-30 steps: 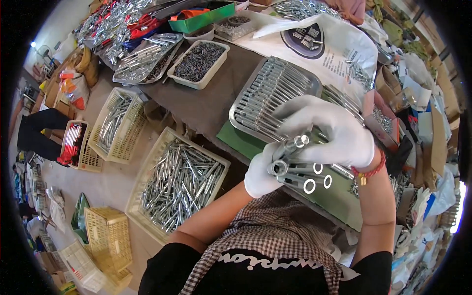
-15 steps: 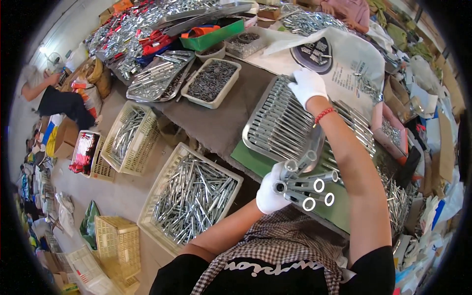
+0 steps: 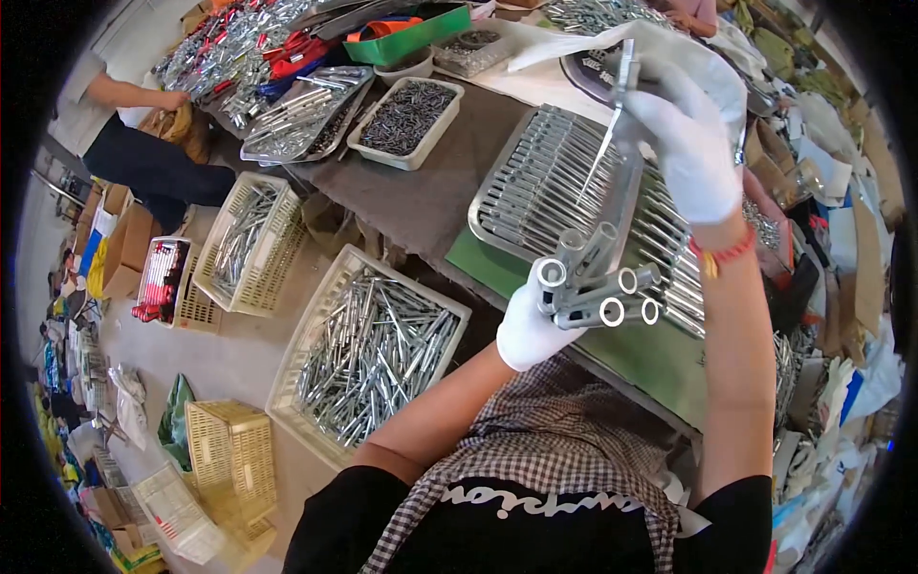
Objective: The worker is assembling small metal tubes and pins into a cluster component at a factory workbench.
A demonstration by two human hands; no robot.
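My white-gloved left hand (image 3: 528,330) is wrapped round a bunch of several hollow metal tubes (image 3: 612,311), their open ends facing up and outward. Over the right part of the metal tray (image 3: 478,222), my gloved right hand (image 3: 696,161) is raised with its fingers closed on a slender metal rod (image 3: 625,75). That rod stands tilted, with its thin end pointing down toward the tray; motion blurs it and the fingers somewhat. Similar metal rods (image 3: 535,182) lie side by side in the tray. More rods (image 3: 669,253) rest in a row to the tray's right.
A cream crate (image 3: 296,330) full of metal rods stands left of the table, with a second rod-filled crate (image 3: 275,273) beyond it. A white tub (image 3: 409,161) of small dark parts sits on the table near a green bin (image 3: 421,38). Another person (image 3: 143,143) stands far left.
My right hand has lifted from the tray toward me, bringing up a metal rod. My left hand has risen slightly with the tubes. The person at far left has shifted rightward.
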